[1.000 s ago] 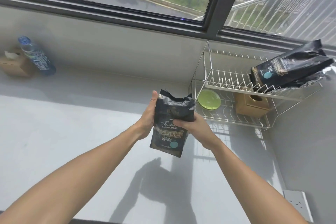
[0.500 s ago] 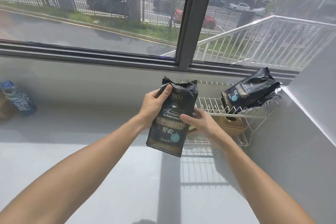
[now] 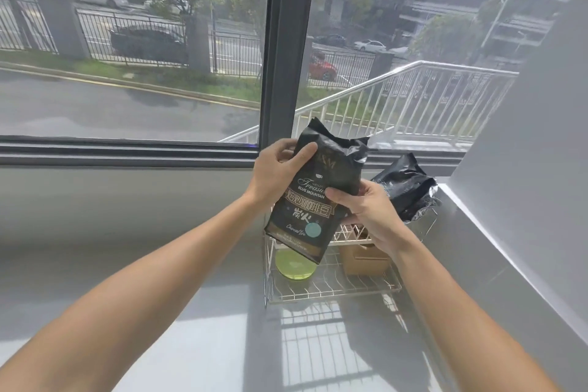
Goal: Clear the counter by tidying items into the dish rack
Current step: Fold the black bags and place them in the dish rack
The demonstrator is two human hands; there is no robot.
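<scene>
A black coffee bag (image 3: 313,197) hangs upright in the air, in front of the wire dish rack (image 3: 331,291) that stands in the counter's far right corner. My left hand (image 3: 276,173) grips the bag's upper left edge. My right hand (image 3: 366,208) holds its right side at mid height. A second black coffee bag (image 3: 405,186) lies on the rack's upper shelf, partly hidden behind my right hand. On the lower shelf sit a green lid (image 3: 294,266) and a brown box (image 3: 362,259).
The grey counter (image 3: 159,312) stretches left and toward me. A grey wall (image 3: 525,184) closes the right side just beyond the rack. A window with a dark frame (image 3: 286,48) runs along the back.
Both hands have lifted the coffee bag higher and further toward the rack. The view has tilted up and right, so the water bottle at the left has dropped out of sight.
</scene>
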